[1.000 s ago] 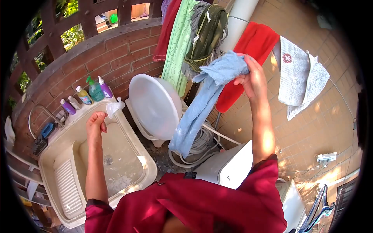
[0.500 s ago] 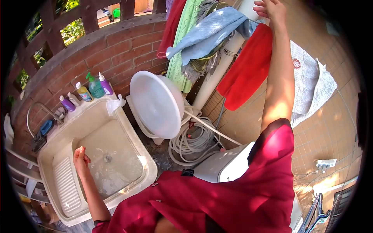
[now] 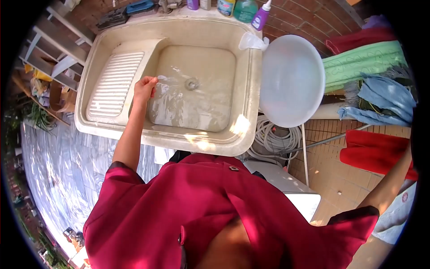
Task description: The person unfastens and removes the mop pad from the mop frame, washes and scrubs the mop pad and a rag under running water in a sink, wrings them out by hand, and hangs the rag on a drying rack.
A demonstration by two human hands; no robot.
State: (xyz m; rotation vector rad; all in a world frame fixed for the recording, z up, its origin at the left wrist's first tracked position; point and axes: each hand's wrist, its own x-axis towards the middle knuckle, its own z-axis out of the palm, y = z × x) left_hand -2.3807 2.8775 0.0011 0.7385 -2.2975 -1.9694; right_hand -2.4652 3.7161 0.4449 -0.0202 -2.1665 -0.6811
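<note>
My left hand [image 3: 145,88] hangs over the sink [image 3: 251,89], near the inner edge between the ribbed washboard part [image 3: 117,83] and the basin. Its fingers are curled together and nothing shows in them. Shallow water [image 3: 188,107] covers the basin floor around the drain [image 3: 192,84]. On the right, my bare forearm [image 3: 389,184] reaches out past the edge of the view, so my right hand is hidden. Closest to that arm are a red towel [image 3: 374,152] and a white towel [image 3: 394,219], both hanging.
A whitish plastic tub [image 3: 293,80] stands tilted right of the sink. Several bottles, among them a purple one [image 3: 261,16], line the back ledge beside a blue brush [image 3: 139,6]. Below lies a coiled hose [image 3: 277,139]. Blue [image 3: 387,96] and green cloths [image 3: 365,65] hang at right.
The view has swung left and down toward the sink. My right hand, seen earlier with fingers spread near the hanging towels, has left the frame. My left hand stays over the sink.
</note>
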